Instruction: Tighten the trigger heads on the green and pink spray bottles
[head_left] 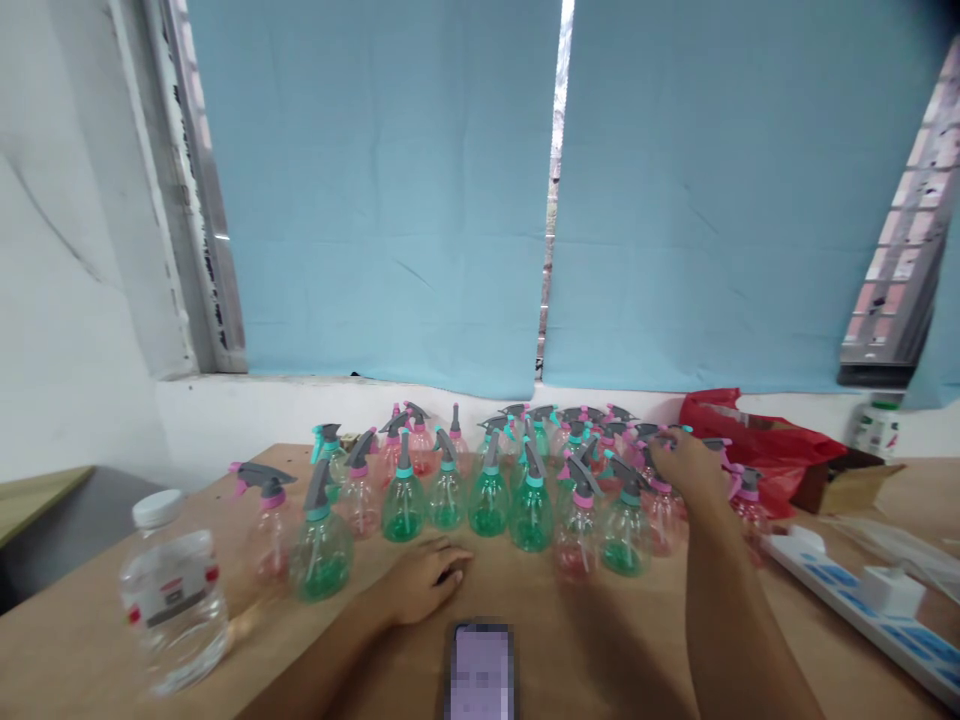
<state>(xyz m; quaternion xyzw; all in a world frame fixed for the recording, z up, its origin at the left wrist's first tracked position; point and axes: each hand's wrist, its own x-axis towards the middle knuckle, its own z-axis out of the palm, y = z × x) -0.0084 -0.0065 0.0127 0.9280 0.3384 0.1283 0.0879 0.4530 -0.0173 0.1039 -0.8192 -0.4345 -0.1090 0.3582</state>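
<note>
Several small spray bottles (489, 495), green and pink with grey triggers, stand crowded across the back of a brown table (585, 640). My left hand (424, 583) lies palm down on the table just in front of the green bottles, fingers loosely curled and holding nothing. My right hand (686, 462) reaches into the right side of the group, its fingers closed around the head of a pink spray bottle (664, 505).
A clear water bottle with a white cap (174, 590) stands at the front left. A phone (480, 670) lies at the front edge. A white power strip (862, 600) runs along the right. A red plastic bag (757, 440) and a cardboard box (844, 482) sit behind.
</note>
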